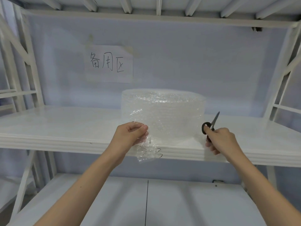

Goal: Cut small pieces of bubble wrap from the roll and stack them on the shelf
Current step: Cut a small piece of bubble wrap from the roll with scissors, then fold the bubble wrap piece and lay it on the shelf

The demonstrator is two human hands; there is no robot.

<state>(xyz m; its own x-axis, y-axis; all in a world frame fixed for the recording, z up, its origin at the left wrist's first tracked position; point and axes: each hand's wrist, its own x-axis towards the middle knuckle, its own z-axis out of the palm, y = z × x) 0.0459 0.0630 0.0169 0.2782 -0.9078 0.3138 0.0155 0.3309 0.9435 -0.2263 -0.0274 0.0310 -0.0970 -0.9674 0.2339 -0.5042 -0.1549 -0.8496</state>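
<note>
The roll of bubble wrap [162, 115] stands upright on the white shelf [65, 128], near the front edge and a little right of the middle, below a paper sign [108, 64] with handwritten characters on the back wall. Its loose end [145, 144] comes forward from the left side of the roll and hangs down over the edge of the shelf. The left hand [130, 134] pinches this loose end between thumb and curled fingers, close to its upper left border. The right hand [219, 139] grips a pair of scissors [211, 126] with black handles; the blades point up and to the right, away from the wrap, and they look closed or nearly closed. The scissors are just beside the right side of the roll and do not touch it. I see no cut pieces on the shelf, so I judge that the stacking has not begun. The material seems very light, soft and limp, and it bends under its own weight where it hangs. It is also smooth plastic, so it may slip between the fingers. I think the best place to hold is near the free edge, pulling gently so the sheet is flat and a little tight for the blades. The light roll may turn or slide if the pull is strong.
</note>
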